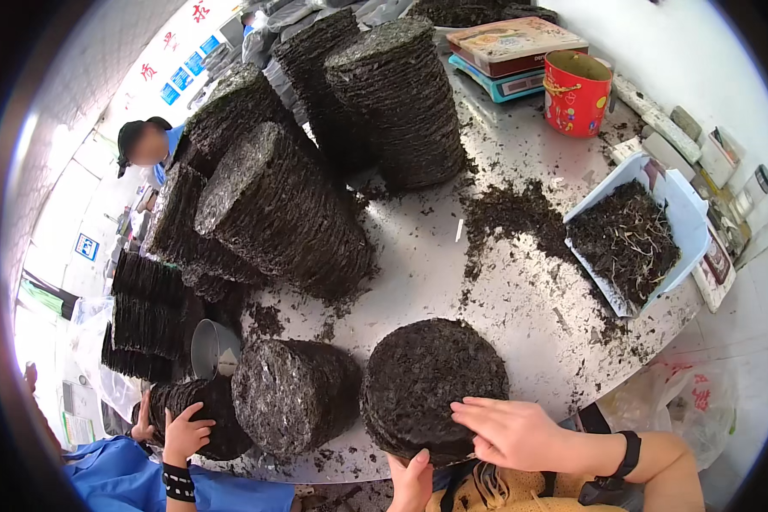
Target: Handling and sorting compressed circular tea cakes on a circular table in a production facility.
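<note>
A round stack of dark dried seaweed sheets stands in front of me at the table's near edge. My right hand lies open on its top, fingers stretched out together over the near right part. At the near rim, my left hand grips the stack, its thumb up against the edge; most of its fingers are hidden. Just left, a second seaweed stack lies on its side. Farther left, a co-worker's hand with a black wristband rests on another seaweed stack.
Tall leaning seaweed stacks fill the far left of the metal table. A grey cup sits near the co-worker. At right are a pale blue bin of scraps, a red bucket and a scale with a box on it.
</note>
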Demonstrator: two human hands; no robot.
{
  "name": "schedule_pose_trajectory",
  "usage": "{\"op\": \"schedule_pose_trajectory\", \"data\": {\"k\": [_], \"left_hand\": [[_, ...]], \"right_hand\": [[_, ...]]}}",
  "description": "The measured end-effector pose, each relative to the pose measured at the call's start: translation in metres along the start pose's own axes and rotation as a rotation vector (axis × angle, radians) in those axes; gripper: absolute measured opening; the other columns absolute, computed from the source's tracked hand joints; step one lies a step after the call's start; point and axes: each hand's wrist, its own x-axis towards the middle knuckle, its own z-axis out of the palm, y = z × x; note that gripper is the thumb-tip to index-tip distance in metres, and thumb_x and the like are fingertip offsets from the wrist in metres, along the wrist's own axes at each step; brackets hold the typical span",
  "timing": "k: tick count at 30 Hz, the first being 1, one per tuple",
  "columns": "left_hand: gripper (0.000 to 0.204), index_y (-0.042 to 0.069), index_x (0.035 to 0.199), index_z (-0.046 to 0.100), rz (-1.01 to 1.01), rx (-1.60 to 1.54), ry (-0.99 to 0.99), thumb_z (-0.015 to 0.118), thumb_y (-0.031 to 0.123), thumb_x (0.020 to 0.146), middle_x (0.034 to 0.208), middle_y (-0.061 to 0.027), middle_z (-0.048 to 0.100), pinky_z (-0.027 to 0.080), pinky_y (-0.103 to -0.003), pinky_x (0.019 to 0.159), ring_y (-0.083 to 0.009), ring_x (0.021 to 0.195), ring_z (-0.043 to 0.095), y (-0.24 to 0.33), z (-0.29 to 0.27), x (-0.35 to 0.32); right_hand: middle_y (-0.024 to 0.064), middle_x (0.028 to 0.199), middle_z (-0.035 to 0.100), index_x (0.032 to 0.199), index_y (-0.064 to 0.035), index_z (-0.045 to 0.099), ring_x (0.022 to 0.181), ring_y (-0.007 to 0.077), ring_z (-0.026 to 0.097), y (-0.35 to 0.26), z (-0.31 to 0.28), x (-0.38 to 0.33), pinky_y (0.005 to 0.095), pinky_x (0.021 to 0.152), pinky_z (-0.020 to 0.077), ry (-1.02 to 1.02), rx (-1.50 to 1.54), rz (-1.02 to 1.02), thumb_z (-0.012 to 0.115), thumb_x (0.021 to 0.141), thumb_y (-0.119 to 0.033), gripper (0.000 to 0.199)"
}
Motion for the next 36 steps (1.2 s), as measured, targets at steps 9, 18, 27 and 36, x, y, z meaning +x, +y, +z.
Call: {"op": "schedule_pose_trajectory", "data": {"k": [9,18,27,36], "left_hand": [[0.089,0.013,0.145,0.022,-0.122,-0.143,0.082,0.070,0.022,0.070,0.140,-0.0123,0.037,0.039,-0.055,0.102,-0.0343,0.127,0.042,0.018,-0.033,-0.023],[0.085,0.011,0.144,0.024,-0.127,-0.166,0.041,0.068,0.017,0.072,0.140,-0.0133,0.039,0.035,-0.053,0.105,-0.0345,0.130,0.040,0.020,-0.033,-0.019],[0.086,0.009,0.141,0.029,-0.129,-0.121,0.017,0.073,0.026,0.069,0.133,-0.0128,0.046,0.039,-0.057,0.102,-0.0356,0.125,0.045,0.022,-0.027,-0.022],[0.085,0.007,0.140,0.031,-0.111,-0.083,0.004,0.074,0.024,0.069,0.131,-0.0127,0.047,0.040,-0.055,0.101,-0.0341,0.122,0.047,0.024,-0.025,-0.020]], "right_hand": [[0.0126,0.131,0.049,0.144,0.0032,0.026,0.119,0.0181,0.047,0.074,-0.047,-0.033,0.0318,0.102,0.0358,0.853,0.805,0.603,0.047,0.097,-0.006,0.052],[0.0152,0.137,0.048,0.130,-0.0066,0.052,0.131,0.0314,0.042,0.030,-0.024,-0.034,0.0462,0.111,0.0301,-0.064,0.075,0.081,0.067,0.085,-0.025,0.051],[0.0114,0.130,0.057,0.121,-0.0058,0.059,0.122,0.0255,0.054,0.017,-0.003,-0.027,0.0375,0.101,0.0455,-0.087,-0.064,-0.173,0.061,0.086,-0.018,0.037],[0.0046,0.108,0.062,0.113,0.0004,0.060,0.097,0.0142,0.059,0.022,-0.018,-0.033,0.0289,0.086,0.0488,0.608,0.732,0.630,0.060,0.092,-0.019,0.028]]}}
